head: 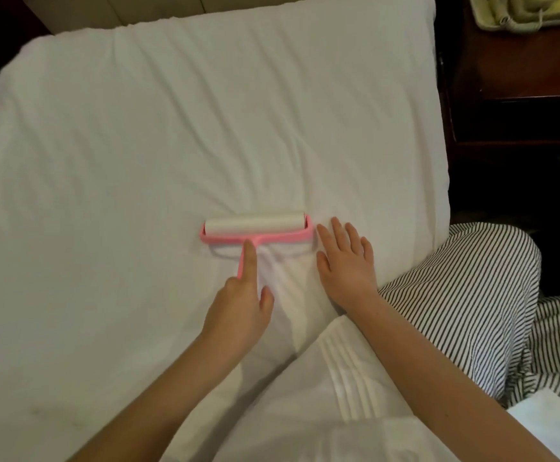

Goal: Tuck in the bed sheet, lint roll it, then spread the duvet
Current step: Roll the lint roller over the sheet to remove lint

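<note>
Lint-rolling step. Left hand [238,306] grips lint roller [255,230], centre; right hand [345,263] flat, fingers straight, on bed sheet [172,128]. Next: likely roll up-frame.

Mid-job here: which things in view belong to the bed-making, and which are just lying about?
Job: lint roller in left hand; bed sheet under flat right hand; white duvet, near edge.
Lying about: dark nightstand; corded phone on it; striped fabric at right.
</note>
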The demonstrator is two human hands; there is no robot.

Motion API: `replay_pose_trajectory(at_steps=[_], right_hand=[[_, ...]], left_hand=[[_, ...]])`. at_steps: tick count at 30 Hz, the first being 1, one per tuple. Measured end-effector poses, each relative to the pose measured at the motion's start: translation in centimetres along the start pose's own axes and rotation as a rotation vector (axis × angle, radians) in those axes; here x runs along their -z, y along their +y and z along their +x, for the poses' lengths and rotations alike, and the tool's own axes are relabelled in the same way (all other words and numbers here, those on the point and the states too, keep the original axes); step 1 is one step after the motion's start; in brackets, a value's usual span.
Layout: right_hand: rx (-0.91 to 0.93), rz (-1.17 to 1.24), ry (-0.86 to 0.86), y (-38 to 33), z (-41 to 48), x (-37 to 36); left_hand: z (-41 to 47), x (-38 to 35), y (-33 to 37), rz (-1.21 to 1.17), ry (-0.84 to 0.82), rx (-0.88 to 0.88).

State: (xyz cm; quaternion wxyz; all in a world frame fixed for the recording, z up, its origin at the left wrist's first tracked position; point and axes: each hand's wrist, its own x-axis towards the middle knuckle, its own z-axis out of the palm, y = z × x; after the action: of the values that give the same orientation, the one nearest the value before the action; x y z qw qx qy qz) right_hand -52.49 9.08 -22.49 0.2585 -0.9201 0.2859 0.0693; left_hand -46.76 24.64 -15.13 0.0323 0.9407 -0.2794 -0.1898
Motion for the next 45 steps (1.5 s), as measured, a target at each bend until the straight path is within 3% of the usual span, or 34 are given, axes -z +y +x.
replay_pose_trajectory(at_steps=[8,13,19,24,28,33,37,45], right_hand=[[0.005,0.001,0.009,0.3,-0.1,-0.1],[-0.022,0.017,0.022,0.2,0.2,-0.1],[-0.029,0.028,0.032,0.2,0.3,-0.2],[-0.053,0.033,0.009,0.4,0.1,-0.1],[-0.054,0.037,0.008,0.3,0.1,0.0],[-0.068,0.053,0.015,0.2,0.6,-0.1],[-0.072,0.065,0.031,-0.1,0.9,-0.3],[-0.071,0.048,0.031,0.0,1.3,-0.5]], left_hand=[[15.4,2.8,2.2,-0.192,0.163,0.021],[9.6,1.8,1.9,-0.113,0.146,0.022],[-0.7,-0.4,0.8,0.007,-0.007,0.040],[7.2,0.8,1.7,-0.067,0.134,0.035],[14.3,4.0,3.4,-0.120,0.147,0.002],[9.7,8.2,1.9,0.053,0.157,-0.042],[3.9,5.8,-1.3,0.175,0.012,0.014],[14.6,4.8,0.7,-0.010,0.113,0.029]])
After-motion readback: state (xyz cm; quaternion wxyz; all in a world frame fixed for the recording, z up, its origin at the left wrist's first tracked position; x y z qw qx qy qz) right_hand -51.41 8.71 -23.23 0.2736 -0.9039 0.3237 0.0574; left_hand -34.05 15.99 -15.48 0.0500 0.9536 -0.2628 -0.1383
